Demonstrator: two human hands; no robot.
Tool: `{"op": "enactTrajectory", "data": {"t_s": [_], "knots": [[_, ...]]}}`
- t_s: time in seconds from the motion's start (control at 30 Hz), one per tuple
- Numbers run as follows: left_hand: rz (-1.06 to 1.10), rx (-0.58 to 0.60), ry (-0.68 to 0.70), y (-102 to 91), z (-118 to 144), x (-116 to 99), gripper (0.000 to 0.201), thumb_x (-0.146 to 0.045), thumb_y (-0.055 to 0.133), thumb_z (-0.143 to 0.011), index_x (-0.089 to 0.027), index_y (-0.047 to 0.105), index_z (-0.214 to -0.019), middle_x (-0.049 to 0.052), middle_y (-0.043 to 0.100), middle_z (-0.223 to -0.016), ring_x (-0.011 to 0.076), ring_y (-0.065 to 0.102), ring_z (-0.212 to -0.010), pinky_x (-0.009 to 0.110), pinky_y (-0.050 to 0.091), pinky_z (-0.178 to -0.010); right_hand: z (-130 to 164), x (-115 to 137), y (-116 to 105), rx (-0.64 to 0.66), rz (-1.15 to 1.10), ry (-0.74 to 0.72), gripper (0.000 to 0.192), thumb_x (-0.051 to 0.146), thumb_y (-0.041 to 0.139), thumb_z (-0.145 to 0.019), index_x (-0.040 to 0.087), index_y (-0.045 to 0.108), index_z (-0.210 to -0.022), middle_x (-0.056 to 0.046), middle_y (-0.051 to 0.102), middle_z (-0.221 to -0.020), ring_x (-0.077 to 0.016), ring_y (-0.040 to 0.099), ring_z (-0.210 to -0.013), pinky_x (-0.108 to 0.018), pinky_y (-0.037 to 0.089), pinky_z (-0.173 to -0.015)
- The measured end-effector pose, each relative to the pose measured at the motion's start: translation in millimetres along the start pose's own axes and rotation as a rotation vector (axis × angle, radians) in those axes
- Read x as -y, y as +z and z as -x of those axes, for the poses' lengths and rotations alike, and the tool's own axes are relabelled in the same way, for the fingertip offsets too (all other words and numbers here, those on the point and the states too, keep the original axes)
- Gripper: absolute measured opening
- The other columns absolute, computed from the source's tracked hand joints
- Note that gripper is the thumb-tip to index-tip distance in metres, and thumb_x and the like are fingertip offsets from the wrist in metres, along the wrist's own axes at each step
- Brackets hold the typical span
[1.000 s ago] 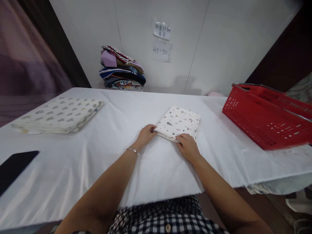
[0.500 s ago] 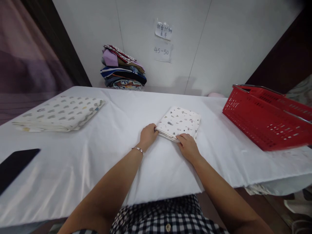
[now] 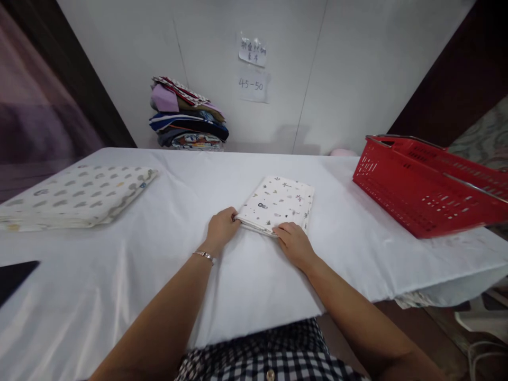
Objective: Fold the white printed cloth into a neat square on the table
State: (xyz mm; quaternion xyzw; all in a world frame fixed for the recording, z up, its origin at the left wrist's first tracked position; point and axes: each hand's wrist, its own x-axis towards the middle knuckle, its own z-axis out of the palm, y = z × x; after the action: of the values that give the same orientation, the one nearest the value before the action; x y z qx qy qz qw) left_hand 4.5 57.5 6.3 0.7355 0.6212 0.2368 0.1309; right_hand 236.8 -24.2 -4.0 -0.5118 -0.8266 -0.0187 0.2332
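Note:
A small folded white cloth [image 3: 280,201] with a scattered print of little plants and figures lies flat on the white-covered table [image 3: 190,190] in front of me. My left hand [image 3: 223,227] pinches its near left corner, fingers closed on the layered edge. On the near right side, my right hand [image 3: 294,244] grips the same edge, thumb and fingers around the fold. The fingertips under the cloth are hidden. A bracelet circles my left wrist.
At the left lies a larger folded cloth [image 3: 87,193] with grey cloud-like shapes. A dark flat object [image 3: 16,278] sits at the left edge. A red basket [image 3: 420,196] stands at the right. Folded fabrics [image 3: 188,116] are stacked behind the table by the wall.
The view has shifted slightly, so most things appear a little further left. Both hands keep their hold on the cloth, which looks the same.

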Motion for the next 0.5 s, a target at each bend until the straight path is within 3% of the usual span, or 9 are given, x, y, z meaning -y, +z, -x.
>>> {"op": "enactTrajectory", "data": {"t_s": [0.13, 0.27, 0.4, 0.5], "knots": [[0.006, -0.068, 0.146, 2.6, 1, 2, 0.018, -0.023, 0.051, -0.074, -0.022, 0.056, -0.092, 0.004, 0.061, -0.093, 0.0203, 0.057, -0.079, 0.032, 0.043, -0.068, 3, -1, -4, -0.002, -0.035, 0.007, 0.032, 0.011, 0.046, -0.084, 0.021, 0.058, -0.112, -0.007, 0.060, -0.105, -0.0213, 0.050, -0.093, -0.035, 0.042, -0.080], [-0.046, -0.124, 0.417, 6.5, 1, 0, 0.034, -0.009, 0.046, -0.073, -0.020, 0.055, -0.104, 0.009, 0.056, -0.112, 0.0247, 0.051, -0.103, 0.038, 0.042, -0.085, 4, 1, -7, -0.029, -0.079, 0.029, 0.029, 0.013, 0.046, -0.085, 0.021, 0.060, -0.109, -0.007, 0.061, -0.103, -0.0205, 0.051, -0.092, -0.035, 0.043, -0.081], [-0.067, -0.071, 0.510, 11.2, -2, -1, 0.037, -0.001, 0.042, -0.071, -0.022, 0.060, -0.096, 0.007, 0.060, -0.103, 0.0235, 0.051, -0.098, 0.038, 0.043, -0.084, 3, 2, -10, -0.082, -0.183, 0.054, 0.023, 0.016, 0.048, -0.085, 0.023, 0.063, -0.100, -0.006, 0.063, -0.098, -0.0189, 0.054, -0.091, -0.034, 0.044, -0.080], [-0.058, -0.063, 0.507, 12.1, -5, 0, 0.037, -0.001, 0.041, -0.070, -0.022, 0.061, -0.092, 0.006, 0.061, -0.099, 0.0230, 0.052, -0.094, 0.037, 0.044, -0.081, 3, -10, -12, -0.249, -0.324, 0.164, 0.019, 0.022, 0.048, -0.085, 0.022, 0.066, -0.090, -0.005, 0.064, -0.090, -0.0177, 0.056, -0.087, -0.032, 0.046, -0.078]]}}
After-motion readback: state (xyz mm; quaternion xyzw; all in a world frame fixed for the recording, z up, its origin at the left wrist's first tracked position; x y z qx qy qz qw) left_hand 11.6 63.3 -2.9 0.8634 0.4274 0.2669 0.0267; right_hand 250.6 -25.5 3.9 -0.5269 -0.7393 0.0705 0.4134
